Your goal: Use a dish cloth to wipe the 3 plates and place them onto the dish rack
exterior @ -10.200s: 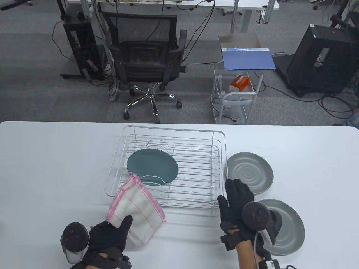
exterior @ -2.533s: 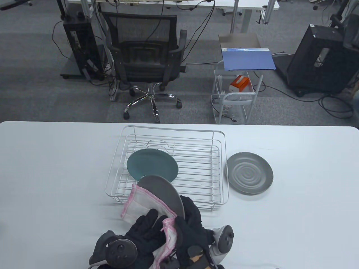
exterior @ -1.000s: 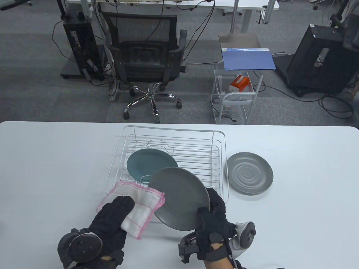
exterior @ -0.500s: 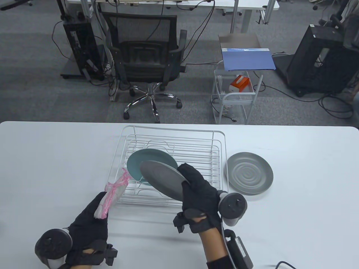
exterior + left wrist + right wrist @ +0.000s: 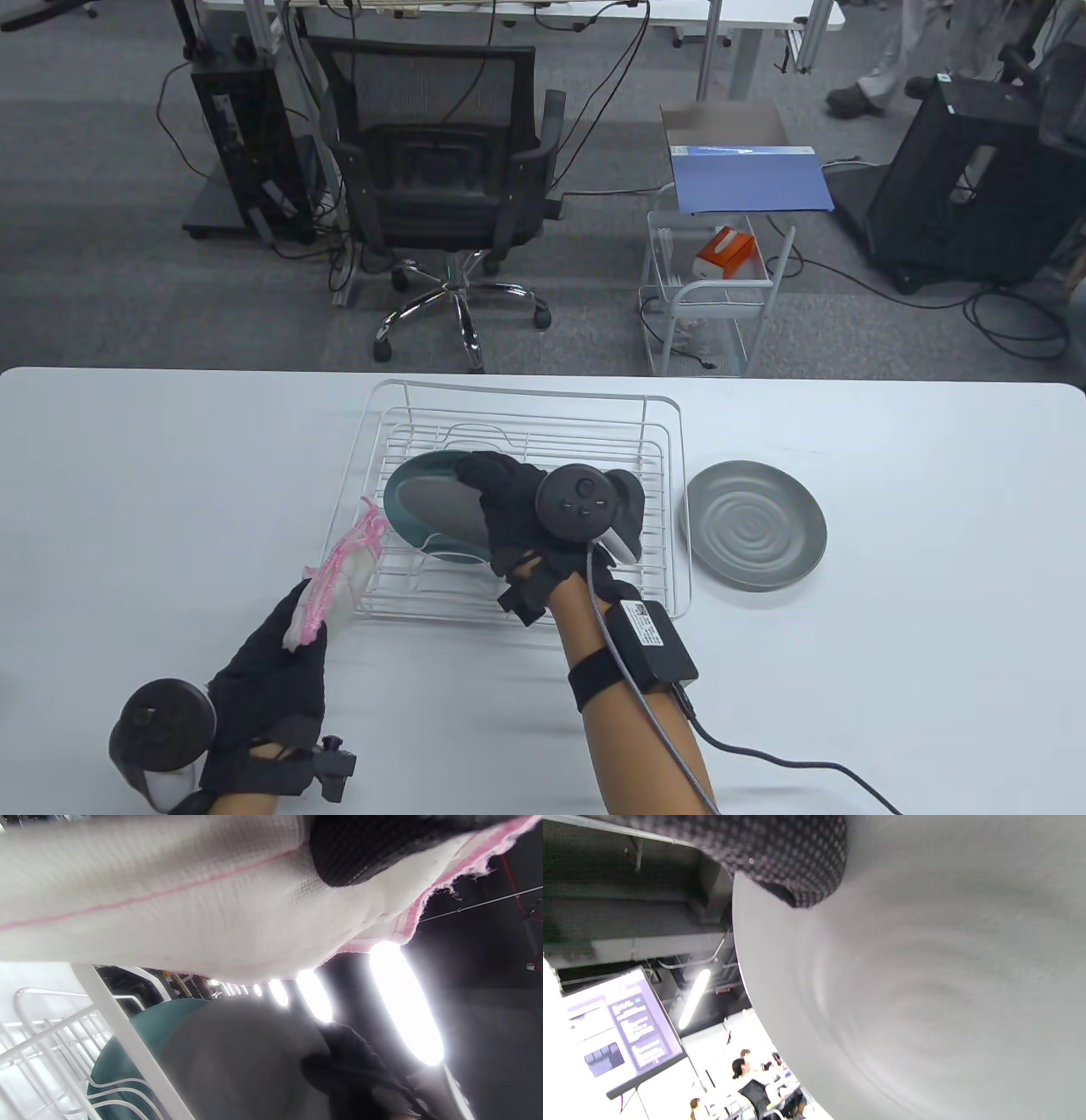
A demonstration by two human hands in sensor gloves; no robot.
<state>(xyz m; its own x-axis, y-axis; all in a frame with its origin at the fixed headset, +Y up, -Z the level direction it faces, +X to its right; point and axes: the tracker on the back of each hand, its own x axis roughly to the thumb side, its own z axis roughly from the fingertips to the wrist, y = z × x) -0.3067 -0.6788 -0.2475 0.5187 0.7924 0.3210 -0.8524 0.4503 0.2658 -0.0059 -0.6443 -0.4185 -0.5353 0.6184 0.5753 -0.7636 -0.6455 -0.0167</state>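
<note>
Office floor behind, grey carpet, with a black mesh chair (image 5: 450,170), a small white cart (image 5: 713,289) carrying a blue folder (image 5: 747,178), and black equipment stands at both sides. White table (image 5: 933,526) is filling the lower half of the table view, with a white wire dish rack (image 5: 594,441) sitting at its middle.

Right hand (image 5: 517,509) is reaching over the rack, fingers curling round the edge of a grey plate (image 5: 437,509) and gripping it. That plate is tilting over the teal plate (image 5: 399,501), which is lying inside the rack on its left part; whether the two plates are touching, cannot tell. In the left wrist view the grey plate (image 5: 237,1060) is showing in front of the teal plate (image 5: 127,1052) with the rack wires (image 5: 106,1018) beside them. In the right wrist view a gloved fingertip (image 5: 797,857) is pressing on the grey plate's face (image 5: 925,984), which is filling most of that picture.

Left hand (image 5: 271,671) is hovering over the table just left of the rack's near left corner, fingers closing on a bunched white dish cloth (image 5: 348,569) with pink edging. The cloth is sticking up toward the rack's edge. Left wrist view is showing the cloth (image 5: 169,899) close up with a finger (image 5: 360,853) across it.

Second grey plate (image 5: 755,526), ribbed with rings, is lying flat on the table just right of the rack, apart from both hands.
</note>
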